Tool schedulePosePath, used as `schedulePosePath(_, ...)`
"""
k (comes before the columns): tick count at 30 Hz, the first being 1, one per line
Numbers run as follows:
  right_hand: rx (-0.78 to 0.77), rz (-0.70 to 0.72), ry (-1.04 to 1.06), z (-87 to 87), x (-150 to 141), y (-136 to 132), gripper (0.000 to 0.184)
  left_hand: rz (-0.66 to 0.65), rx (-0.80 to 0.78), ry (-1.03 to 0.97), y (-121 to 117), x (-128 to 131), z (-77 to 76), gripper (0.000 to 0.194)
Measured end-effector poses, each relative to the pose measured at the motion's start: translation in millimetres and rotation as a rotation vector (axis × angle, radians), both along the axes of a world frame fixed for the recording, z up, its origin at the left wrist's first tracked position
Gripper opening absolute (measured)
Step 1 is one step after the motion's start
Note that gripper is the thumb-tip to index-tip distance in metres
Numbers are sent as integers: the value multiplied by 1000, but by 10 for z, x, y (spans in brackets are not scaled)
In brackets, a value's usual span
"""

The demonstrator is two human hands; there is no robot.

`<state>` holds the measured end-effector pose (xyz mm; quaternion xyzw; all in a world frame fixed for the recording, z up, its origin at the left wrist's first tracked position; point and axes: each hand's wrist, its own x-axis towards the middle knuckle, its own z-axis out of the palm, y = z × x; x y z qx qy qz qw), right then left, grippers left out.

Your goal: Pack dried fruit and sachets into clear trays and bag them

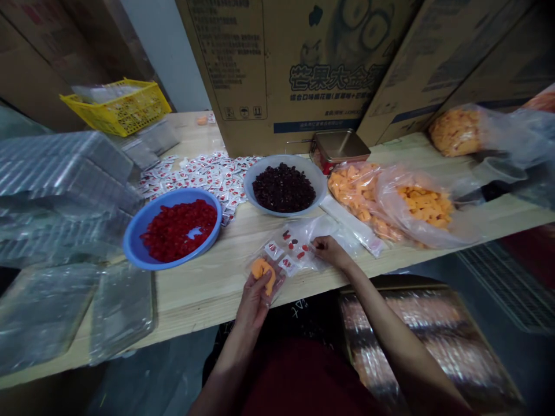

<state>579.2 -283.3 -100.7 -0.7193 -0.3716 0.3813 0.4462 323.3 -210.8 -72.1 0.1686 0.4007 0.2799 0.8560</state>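
My left hand (252,297) is closed round some curved orange pieces (263,273), its thumb lying across them. Beneath and beside it is clear plastic packaging (281,283); its exact shape is hard to make out. On it lie two small white packets with red print (273,249). A few red pieces (302,253) and dark pieces (286,235) rest on clear plastic just beyond. My right hand (329,250) hovers at the right end of these, fingertips pinched together beside a red piece. Whatever is in that pinch is hidden.
A blue bowl (130,245) holds red pieces, a pale bowl (321,188) dark dried fruit. Many small packets (203,173) lie behind. Bags of orange pieces (425,205) are at right, stacked clear trays (56,179) at left. Behind stand a yellow basket (125,110), tin (340,144) and cartons (243,69).
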Motion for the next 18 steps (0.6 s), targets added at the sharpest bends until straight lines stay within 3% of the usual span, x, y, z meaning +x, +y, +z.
schedulePosePath(4, 29, -28, 5, 50, 16, -69, 24, 50, 66, 44, -41, 17, -90, 49)
schedulePosePath(10, 69, -147, -79, 124, -132, -63, 16, 70, 170, 111, -226, 62, -59, 55)
schedulePosePath(18, 89, -288, -282, 156, -358, 5, 8, -81, 225, 121, -477, 97, -54, 49)
